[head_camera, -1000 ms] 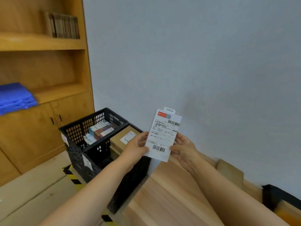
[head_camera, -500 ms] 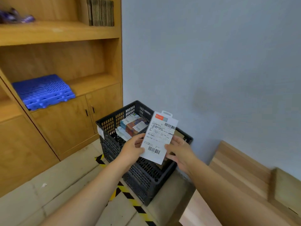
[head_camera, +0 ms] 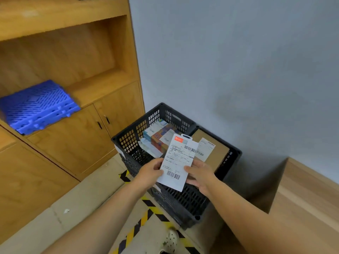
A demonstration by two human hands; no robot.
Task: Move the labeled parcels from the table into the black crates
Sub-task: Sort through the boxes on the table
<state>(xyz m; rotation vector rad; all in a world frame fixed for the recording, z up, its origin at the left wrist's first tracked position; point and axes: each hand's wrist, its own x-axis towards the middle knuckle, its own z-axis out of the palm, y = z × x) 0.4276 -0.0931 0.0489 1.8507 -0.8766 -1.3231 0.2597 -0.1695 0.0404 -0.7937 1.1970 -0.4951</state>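
I hold a flat white parcel (head_camera: 177, 160) with a shipping label, barcodes and a red logo, tilted above the near side of the crates. My left hand (head_camera: 149, 172) grips its left edge and my right hand (head_camera: 199, 174) grips its right edge. Below it, two black mesh crates stand side by side on the floor against the wall. The left crate (head_camera: 131, 139) holds several small colourful boxes (head_camera: 158, 134). In the right crate (head_camera: 233, 153) lies a brown cardboard parcel (head_camera: 217, 153) with a white label.
A wooden table (head_camera: 308, 204) stands at the right. A wooden cabinet (head_camera: 77, 132) with shelves fills the left, with folded blue plastic crates (head_camera: 36, 107) on a shelf. Yellow-black tape (head_camera: 143, 217) crosses the floor. A white shoe (head_camera: 171, 239) shows at the bottom.
The view has swung left and down from the table toward the crates. Both hands have carried the white parcel lower, over the crates.
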